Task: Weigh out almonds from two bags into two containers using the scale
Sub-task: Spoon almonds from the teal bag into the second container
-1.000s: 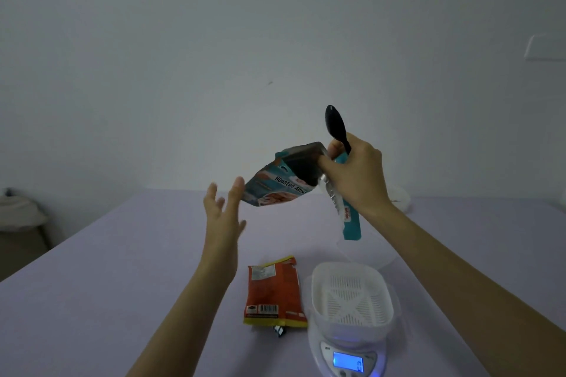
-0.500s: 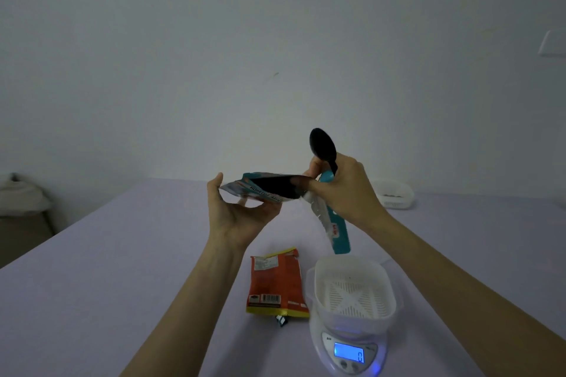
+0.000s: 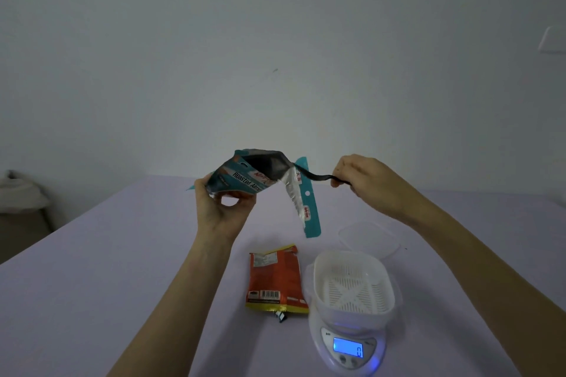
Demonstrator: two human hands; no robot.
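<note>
L hand [image 3: 223, 211] grips teal almond bag [image 3: 245, 177] from below, up in air over mid desk [image 3: 122, 254], mouth open, torn strip hanging. R hand [image 3: 364, 180] pinches handle of black spoon [image 3: 318, 176], other end at bag mouth. Orange bag [image 3: 275, 278] flat nr desk front edge, just left of scale [image 3: 347, 349]. White basket container [image 3: 352, 285] on scale, display reads 0. Clear container [image 3: 370, 236] just behind.

My only camera rides on my head, facing forward and down; the round white digital scale [image 3: 347, 343] sits close below it, the pale grey wall [image 3: 275, 40] far beyond the scale.
</note>
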